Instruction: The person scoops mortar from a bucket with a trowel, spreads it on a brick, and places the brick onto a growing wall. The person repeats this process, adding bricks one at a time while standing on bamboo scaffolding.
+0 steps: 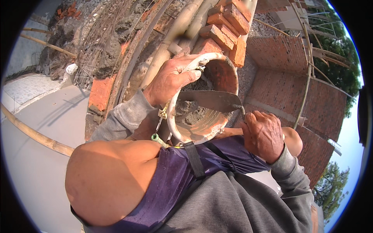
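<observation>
A mortar-stained bucket (229,75) with a pale rim is tilted in front of my knees, its mouth facing me. My left hand (172,79) grips the rim on its upper left side, thumb over the edge. Wet grey mortar (196,115) lies inside, lower down. Across the mouth reaches the blade of a trowel (210,100), partly inside the bucket. My right hand (264,134) is closed round the trowel's handle, just right of the bucket; the fingers hide most of the handle.
Several red bricks (223,31) are stacked beyond the bucket, beside bamboo poles (171,37). A brick course with a taut string and mortar (101,93) runs along the left. Brick walls (285,91) stand lower down at right. A bamboo pole (39,136) crosses the left side.
</observation>
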Tool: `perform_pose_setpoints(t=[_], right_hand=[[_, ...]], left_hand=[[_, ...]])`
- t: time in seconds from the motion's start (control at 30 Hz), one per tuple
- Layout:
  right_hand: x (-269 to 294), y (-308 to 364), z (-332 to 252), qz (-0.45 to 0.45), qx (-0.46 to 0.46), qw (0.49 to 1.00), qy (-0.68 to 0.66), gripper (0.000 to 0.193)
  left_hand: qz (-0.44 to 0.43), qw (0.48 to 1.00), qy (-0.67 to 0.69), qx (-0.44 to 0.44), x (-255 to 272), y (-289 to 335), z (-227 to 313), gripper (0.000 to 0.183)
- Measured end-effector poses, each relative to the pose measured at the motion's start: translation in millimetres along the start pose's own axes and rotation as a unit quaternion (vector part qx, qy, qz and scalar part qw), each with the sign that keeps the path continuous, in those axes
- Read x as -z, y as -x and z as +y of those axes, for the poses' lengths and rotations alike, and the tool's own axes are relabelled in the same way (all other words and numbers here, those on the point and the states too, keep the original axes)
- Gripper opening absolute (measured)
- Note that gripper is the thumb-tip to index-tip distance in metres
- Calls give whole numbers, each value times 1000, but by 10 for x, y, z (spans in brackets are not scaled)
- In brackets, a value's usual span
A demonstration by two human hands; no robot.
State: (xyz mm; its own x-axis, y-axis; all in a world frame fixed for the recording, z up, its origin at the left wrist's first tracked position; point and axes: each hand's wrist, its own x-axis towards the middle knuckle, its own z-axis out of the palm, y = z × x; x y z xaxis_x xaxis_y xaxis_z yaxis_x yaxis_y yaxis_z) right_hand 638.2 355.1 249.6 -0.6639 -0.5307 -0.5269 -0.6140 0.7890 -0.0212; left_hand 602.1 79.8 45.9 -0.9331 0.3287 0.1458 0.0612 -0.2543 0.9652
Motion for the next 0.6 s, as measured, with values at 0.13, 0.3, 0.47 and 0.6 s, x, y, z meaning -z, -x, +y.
perform_pose_setpoints(t=[0.13,0.3,0.47,0.6], right_hand=[[-167,-328,-107,-133,-22,991,-18,22],[-115,-476,296,-168,-116,973,105,20],[-19,-314,630,-6,-58,957,285,12],[-580,-447,538,-134,77,981,120,11]], left_hand=[[26,999,-40,-7,-246,-77,105,45],[71,991,-101,-49,-400,-68,101,47],[67,993,-91,-30,-367,-62,28,45],[83,991,-91,-43,-462,-77,35,44]])
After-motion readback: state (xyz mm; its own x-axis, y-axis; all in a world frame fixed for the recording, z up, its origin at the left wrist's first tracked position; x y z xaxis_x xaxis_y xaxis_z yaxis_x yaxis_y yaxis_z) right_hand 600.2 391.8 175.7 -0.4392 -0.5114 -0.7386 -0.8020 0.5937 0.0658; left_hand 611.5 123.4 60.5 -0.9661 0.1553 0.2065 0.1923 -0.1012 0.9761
